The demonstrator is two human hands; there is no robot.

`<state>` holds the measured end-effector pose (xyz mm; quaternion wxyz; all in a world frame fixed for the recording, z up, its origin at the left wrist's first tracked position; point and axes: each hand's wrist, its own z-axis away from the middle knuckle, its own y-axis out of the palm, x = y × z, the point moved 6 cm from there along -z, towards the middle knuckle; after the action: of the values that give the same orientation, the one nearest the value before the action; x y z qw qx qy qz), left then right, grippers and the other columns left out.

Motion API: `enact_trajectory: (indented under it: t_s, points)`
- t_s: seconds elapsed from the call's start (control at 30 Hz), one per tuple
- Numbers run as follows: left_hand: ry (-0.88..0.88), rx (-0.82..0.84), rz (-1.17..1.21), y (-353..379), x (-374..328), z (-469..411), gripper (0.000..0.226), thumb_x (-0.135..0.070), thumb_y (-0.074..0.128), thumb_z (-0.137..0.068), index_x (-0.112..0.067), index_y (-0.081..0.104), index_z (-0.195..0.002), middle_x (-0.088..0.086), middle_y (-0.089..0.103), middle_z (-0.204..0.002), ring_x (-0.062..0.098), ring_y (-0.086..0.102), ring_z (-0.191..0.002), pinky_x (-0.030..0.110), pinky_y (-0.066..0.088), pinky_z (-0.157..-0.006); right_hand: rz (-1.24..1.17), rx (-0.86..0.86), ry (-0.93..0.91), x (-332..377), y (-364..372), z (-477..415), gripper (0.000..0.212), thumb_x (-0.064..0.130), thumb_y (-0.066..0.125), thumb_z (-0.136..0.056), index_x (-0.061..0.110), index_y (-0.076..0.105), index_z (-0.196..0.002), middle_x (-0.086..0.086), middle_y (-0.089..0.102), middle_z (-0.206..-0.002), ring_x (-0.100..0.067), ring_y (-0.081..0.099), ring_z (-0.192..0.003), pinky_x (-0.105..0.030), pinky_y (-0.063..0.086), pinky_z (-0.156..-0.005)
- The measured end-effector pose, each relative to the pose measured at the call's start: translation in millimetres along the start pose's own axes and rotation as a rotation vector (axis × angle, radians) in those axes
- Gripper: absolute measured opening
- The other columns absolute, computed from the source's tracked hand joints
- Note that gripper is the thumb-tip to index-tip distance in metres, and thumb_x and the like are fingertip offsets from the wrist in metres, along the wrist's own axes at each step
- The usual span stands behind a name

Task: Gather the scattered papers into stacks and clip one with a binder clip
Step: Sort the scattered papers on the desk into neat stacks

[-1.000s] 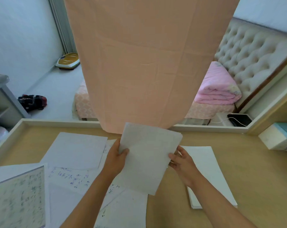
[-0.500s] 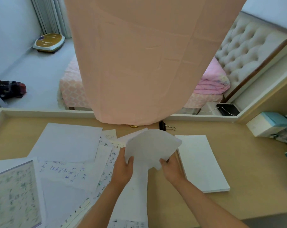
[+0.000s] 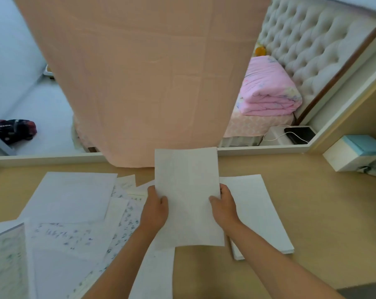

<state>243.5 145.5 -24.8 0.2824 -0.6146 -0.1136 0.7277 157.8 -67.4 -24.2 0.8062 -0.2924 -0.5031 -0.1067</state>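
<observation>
Desk: open wood right of stack; left hand, right hand pinch sheet side edges.

A white sheet is held upright above the desk, gripped at its side edges by the left hand and the right hand, thumbs on its near face. Just right of it a neat white stack lies flat, edges squared. To the left, scattered papers overlap at odd angles, some blank, some with blue handwriting.
</observation>
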Motion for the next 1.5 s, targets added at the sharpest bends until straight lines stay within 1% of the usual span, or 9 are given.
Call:
enact_trajectory:
  t_s: [0.2,0.43,0.57,0.7,0.93,1.1,1.27,1.37,1.5]
  points:
    - [-0.122,0.187,0.019,117,-42,2,0.058,-0.02,0.052,-0.098,-0.013,0.024,-0.148,0.003,0.044,-0.14,0.026,0.047,-0.127,0.034,0.04,-0.099,0.078,0.007,0.15,-48,-95,-49,0.047,0.002,0.041,-0.089,0.024,0.042,-0.131,0.009,0.059,-0.102,-0.015,0.061,-0.09,-0.028,0.049,-0.064]
    - [-0.313,0.338,-0.104,233,-56,17,0.074,-0.033,0.06,-0.093,-0.014,0.02,-0.152,0.01,0.032,-0.147,0.028,0.044,-0.129,0.041,0.038,-0.11,0.212,0.043,0.224,-110,-178,-89,0.052,0.005,0.041,-0.087,0.021,0.037,-0.136,0.0,0.06,-0.11,-0.024,0.061,-0.09,-0.028,0.045,-0.061]
    - [-0.403,0.298,-0.278,260,-47,24,0.079,-0.036,0.059,-0.092,-0.009,0.017,-0.153,0.014,0.028,-0.15,0.032,0.033,-0.137,0.045,0.034,-0.113,0.478,0.1,0.183,-132,-191,-106,0.059,0.013,0.046,-0.086,0.02,0.036,-0.144,-0.01,0.045,-0.134,-0.03,0.043,-0.123,-0.038,0.041,-0.103]
    - [-0.403,0.262,-0.125,271,-47,32,0.071,-0.023,0.063,-0.09,-0.011,0.025,-0.149,0.01,0.037,-0.147,0.028,0.04,-0.133,0.042,0.038,-0.11,0.522,0.176,0.216,-146,-193,-110,0.065,0.013,0.045,-0.089,0.016,0.025,-0.151,-0.013,0.029,-0.145,-0.033,0.027,-0.134,-0.039,0.03,-0.111]
    - [-0.331,0.318,-0.033,270,-58,35,0.082,-0.021,0.069,-0.084,-0.022,0.02,-0.15,-0.003,0.043,-0.142,0.021,0.046,-0.129,0.044,0.043,-0.108,0.53,0.233,0.227,-145,-194,-106,0.076,0.018,0.045,-0.094,0.012,0.004,-0.158,-0.007,0.013,-0.163,-0.03,0.016,-0.148,-0.038,0.019,-0.119]
    - [-0.264,0.26,-0.184,237,-55,14,0.069,-0.027,0.058,-0.095,-0.018,0.021,-0.152,0.001,0.038,-0.149,0.025,0.043,-0.135,0.037,0.042,-0.103,0.669,0.073,-0.026,-97,-181,-110,0.062,0.015,0.048,-0.088,0.018,0.033,-0.148,-0.009,0.031,-0.151,-0.03,0.03,-0.137,-0.04,0.03,-0.11]
    - [-0.219,0.183,-0.229,172,-37,5,0.056,-0.032,0.055,-0.098,-0.022,0.033,-0.149,0.002,0.043,-0.149,0.021,0.05,-0.128,0.033,0.045,-0.099,0.457,0.411,-0.067,-64,-108,-84,0.04,0.018,0.043,-0.097,0.023,0.051,-0.136,0.0,0.052,-0.135,-0.018,0.053,-0.117,-0.032,0.048,-0.095]
    - [-0.184,0.185,-0.273,125,-11,9,0.055,-0.032,0.056,-0.097,-0.021,0.036,-0.147,0.002,0.045,-0.148,0.021,0.05,-0.129,0.033,0.042,-0.103,0.446,0.601,-0.075,-55,-47,-54,0.037,0.02,0.047,-0.097,0.022,0.056,-0.132,0.005,0.056,-0.128,-0.011,0.053,-0.109,-0.023,0.046,-0.09]
    - [-0.192,0.165,-0.35,51,49,20,0.055,-0.033,0.056,-0.097,-0.02,0.036,-0.147,0.004,0.045,-0.146,0.021,0.049,-0.129,0.037,0.04,-0.108,0.501,0.65,-0.091,-50,39,-17,0.039,0.012,0.049,-0.094,0.021,0.059,-0.13,0.004,0.058,-0.128,-0.01,0.054,-0.111,-0.019,0.044,-0.09]
